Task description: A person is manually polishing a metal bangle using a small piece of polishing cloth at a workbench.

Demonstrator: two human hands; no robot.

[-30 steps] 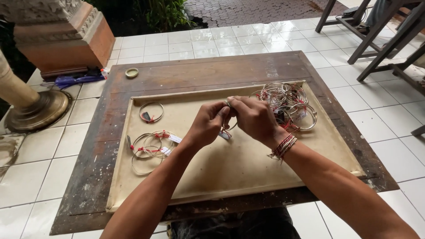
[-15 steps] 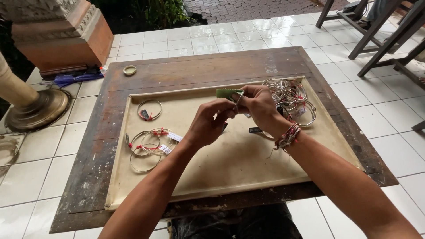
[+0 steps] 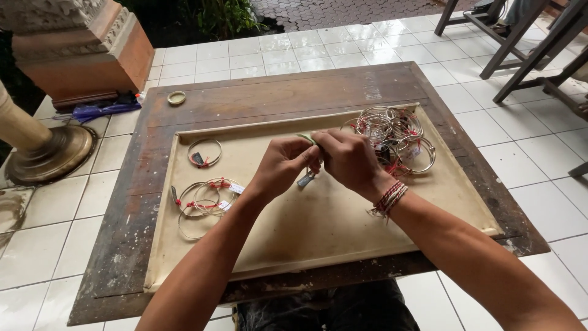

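Pinching one thin green bangle (image 3: 306, 138) between both hands, I keep left hand (image 3: 283, 167) and right hand (image 3: 350, 160) touching, tag (image 3: 305, 179) dangling below.

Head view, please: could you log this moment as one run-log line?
left hand and right hand: together pinching green strip, small tag hanging | bangle pile: right | padded tray

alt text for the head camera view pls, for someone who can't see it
Two bare hands, the left hand and the right hand, meet over a beige tray on a worn wooden table, pinching a small bangle with a tag. A heap of metal bangles lies at the right, smaller sets at the left.
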